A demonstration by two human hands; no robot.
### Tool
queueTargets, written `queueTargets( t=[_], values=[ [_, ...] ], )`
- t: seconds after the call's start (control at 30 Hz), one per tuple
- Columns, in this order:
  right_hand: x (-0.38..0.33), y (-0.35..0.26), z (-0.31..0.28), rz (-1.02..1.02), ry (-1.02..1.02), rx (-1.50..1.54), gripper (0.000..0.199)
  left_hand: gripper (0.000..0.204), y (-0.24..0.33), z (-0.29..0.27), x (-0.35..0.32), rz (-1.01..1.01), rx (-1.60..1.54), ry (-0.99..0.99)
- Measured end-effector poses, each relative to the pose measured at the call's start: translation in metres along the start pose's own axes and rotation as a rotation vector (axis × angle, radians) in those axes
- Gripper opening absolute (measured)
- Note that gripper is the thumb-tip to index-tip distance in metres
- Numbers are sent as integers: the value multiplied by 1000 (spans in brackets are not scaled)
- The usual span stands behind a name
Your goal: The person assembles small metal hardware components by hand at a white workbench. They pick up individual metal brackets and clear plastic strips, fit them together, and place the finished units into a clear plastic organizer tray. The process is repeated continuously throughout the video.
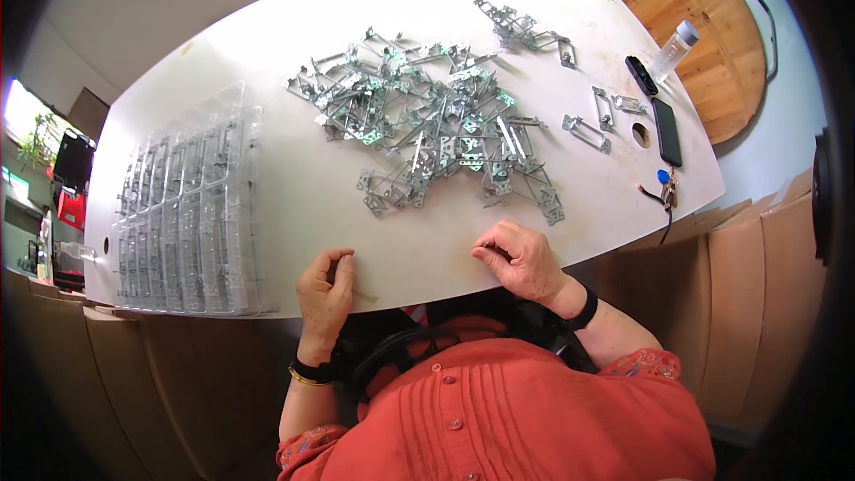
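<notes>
Loosely curled at the near edge of the white table, my left hand shows nothing between thumb and fingers. My right hand rests farther right, its fingers folded in and the thumb against them, with nothing visible in it. Beyond both hands lies a large tangled heap of silver metal brackets, nearest to my right hand; neither hand touches it. To the left of my left hand stand clear plastic trays, their long compartments filled with metal parts.
A smaller bracket cluster lies at the far side, and a few loose brackets sit to the right. Along the right edge are a black phone, a black case, a bottle and keys. Cardboard boxes stand below.
</notes>
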State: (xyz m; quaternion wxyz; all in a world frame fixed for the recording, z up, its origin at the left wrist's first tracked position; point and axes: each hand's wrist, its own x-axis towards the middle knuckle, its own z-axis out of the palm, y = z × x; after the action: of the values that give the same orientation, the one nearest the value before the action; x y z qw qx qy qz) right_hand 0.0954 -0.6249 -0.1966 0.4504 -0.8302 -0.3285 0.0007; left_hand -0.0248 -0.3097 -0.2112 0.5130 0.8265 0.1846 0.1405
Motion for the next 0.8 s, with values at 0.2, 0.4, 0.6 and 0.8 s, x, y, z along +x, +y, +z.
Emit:
queueTargets(
  t=[0.2, 0.4, 0.6, 0.8],
  values=[
    [7, 2, 3, -8, -14, -21, 14, 11, -4, 0, -3, 17, -64, 66],
    [15, -1, 6, -18, -17, -66, 16, 10, -12, 5, -5, 73, 27, 142],
    [17, -2, 9, -35, -3, -118, 16, 9, -6, 8, -3, 107, 52, 162],
    [16, -5, 9, -29, 1, -125, 16, 9, -2, 12, -3, 160, 91, 179]
  ],
)
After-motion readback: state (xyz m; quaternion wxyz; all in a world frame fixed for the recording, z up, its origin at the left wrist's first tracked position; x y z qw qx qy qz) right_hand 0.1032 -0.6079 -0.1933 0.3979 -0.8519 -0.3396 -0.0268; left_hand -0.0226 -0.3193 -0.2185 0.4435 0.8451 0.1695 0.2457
